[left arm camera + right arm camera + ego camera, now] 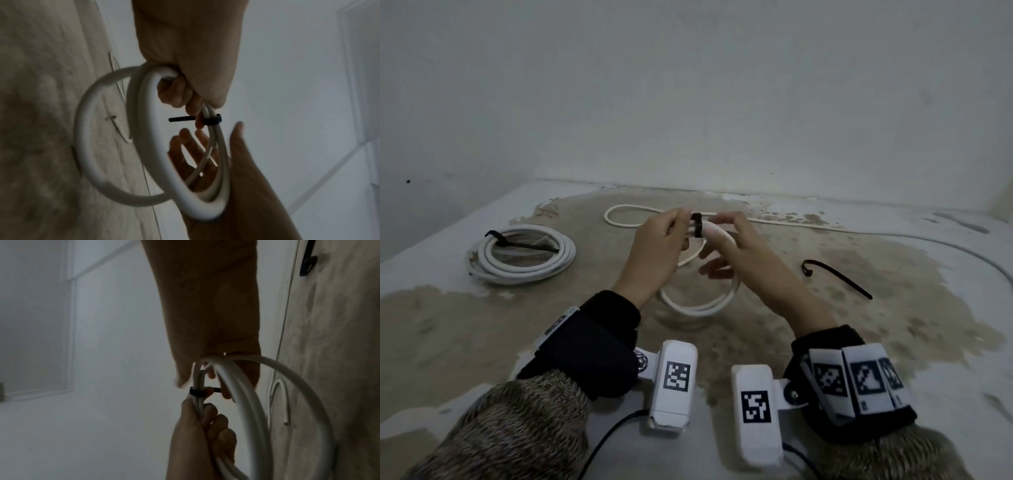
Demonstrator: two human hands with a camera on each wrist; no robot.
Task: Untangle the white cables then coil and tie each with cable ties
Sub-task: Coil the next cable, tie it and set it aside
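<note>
I hold a small coil of white cable (702, 306) upright above the table between both hands. My left hand (683, 226) grips the top of the coil (88, 146) with curled fingers. A black cable tie (697, 224) is wrapped round the bundle right beside that grip, and its short tail (179, 119) sticks out sideways. My right hand (717, 228) pinches the bundle on the other side of the tie (196, 392) between thumb and forefinger, with its other fingers (185, 138) spread loosely inside the loop.
A larger white coil (520, 255) with a black tie lies at the left. A loose white cable (619, 214) loops at the back and runs off to the right. A spare black cable tie (835, 277) lies at the right. The wall stands close behind.
</note>
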